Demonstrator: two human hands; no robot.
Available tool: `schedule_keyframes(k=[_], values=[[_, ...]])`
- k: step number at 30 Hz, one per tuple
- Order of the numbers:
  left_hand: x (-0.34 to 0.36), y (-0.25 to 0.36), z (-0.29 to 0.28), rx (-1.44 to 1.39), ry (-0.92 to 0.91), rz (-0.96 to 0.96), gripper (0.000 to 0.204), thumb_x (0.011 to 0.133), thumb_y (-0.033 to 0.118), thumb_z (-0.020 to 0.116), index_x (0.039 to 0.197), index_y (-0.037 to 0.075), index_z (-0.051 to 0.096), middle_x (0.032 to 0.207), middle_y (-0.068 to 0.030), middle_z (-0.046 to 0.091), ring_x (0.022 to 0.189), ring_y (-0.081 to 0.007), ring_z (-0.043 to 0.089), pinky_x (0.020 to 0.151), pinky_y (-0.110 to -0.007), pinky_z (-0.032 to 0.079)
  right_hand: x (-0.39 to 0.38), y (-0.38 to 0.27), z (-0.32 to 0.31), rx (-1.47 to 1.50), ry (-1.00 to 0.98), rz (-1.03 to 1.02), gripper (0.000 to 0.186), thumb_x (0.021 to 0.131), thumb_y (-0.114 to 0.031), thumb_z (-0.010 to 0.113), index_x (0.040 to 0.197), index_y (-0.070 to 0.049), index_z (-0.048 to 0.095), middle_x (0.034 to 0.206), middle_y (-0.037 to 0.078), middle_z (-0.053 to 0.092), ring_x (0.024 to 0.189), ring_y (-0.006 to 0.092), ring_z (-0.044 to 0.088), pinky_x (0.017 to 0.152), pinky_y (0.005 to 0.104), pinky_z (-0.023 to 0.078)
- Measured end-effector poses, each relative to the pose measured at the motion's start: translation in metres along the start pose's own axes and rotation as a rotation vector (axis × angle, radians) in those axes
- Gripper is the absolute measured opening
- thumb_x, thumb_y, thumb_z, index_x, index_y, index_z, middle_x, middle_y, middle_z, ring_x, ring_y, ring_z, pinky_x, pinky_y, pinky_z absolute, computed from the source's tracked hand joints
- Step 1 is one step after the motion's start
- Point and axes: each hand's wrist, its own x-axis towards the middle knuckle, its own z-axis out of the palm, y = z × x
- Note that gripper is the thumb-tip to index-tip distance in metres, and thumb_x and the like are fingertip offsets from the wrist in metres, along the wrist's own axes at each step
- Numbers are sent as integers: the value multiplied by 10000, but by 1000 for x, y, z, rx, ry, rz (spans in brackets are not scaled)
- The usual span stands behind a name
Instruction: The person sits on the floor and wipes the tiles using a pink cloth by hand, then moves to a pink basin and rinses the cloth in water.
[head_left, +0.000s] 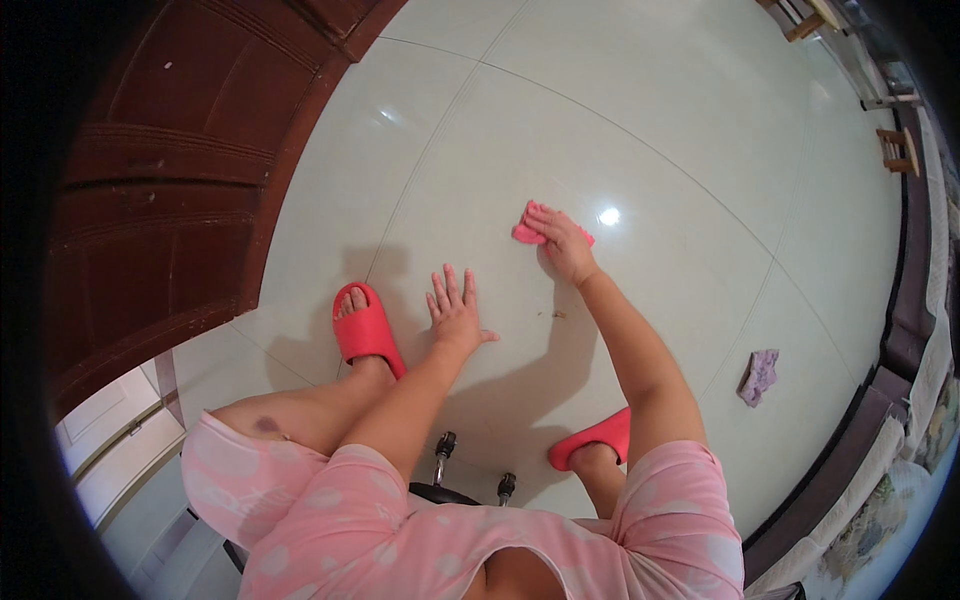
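Observation:
My right hand [563, 243] presses a pink cloth [522, 234] against the pale tiled floor [640, 300], its fingers lying over the cloth and hiding most of it. Ahead of my body and to the left, my left hand [457, 312] is spread with its fingers apart over the tiles, holding nothing. Between the two hands, closer to my right forearm, lie a few small brown bits [552, 315]. A crumpled purple-grey cloth [760, 377] rests on the floor off to the right, apart from both hands.
Dark red-brown wooden cabinet [190, 170] borders the floor at left. A sofa [900, 400] with light covers runs along the right. Small wooden stools [897, 152] stand far right. Red slippers [366, 325] are on my feet; caster wheels [445, 445] show beneath me.

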Motion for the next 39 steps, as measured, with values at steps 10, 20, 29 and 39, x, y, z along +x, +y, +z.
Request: schedule_keyframes(k=[10, 20, 29, 39], values=[[0, 13, -6, 21, 43, -8, 1308, 545, 470, 821, 1452, 140, -61, 1484, -203, -163, 1377, -385, -105, 1102, -519, 71, -116, -43, 10, 171, -50, 72, 440, 705, 112, 466, 1070, -61, 641, 1223, 112, 563, 1188, 295, 479, 1024, 419, 342], [4, 7, 5, 29, 107, 17, 1372, 516, 511, 822, 1441, 149, -124, 1474, -211, -192, 1372, -403, -106, 1086, -548, 113, -168, -19, -69, 672, 781, 758, 501, 810, 73, 283, 1219, -42, 546, 1005, 64, 593, 577, 61, 440, 488, 201, 372], [5, 7, 3, 4, 89, 6, 1373, 513, 481, 834, 1442, 158, -125, 1475, -210, -190, 1371, -402, -112, 1089, -543, 102, -149, 0, -32, -58, 764, 518, 550, 698, 108, 341, 1204, 4, 530, 1324, 164, 455, 1274, 291, 380, 1077, 368, 283], [4, 9, 3, -21, 88, 17, 1376, 516, 482, 834, 1439, 157, -134, 1475, -206, -193, 1371, -399, -119, 1091, -539, 87, -114, -78, 52, 23, 350, 222, 487, 668, 96, 458, 1111, -49, 598, 1210, 141, 554, 1177, 310, 479, 1022, 436, 344]])
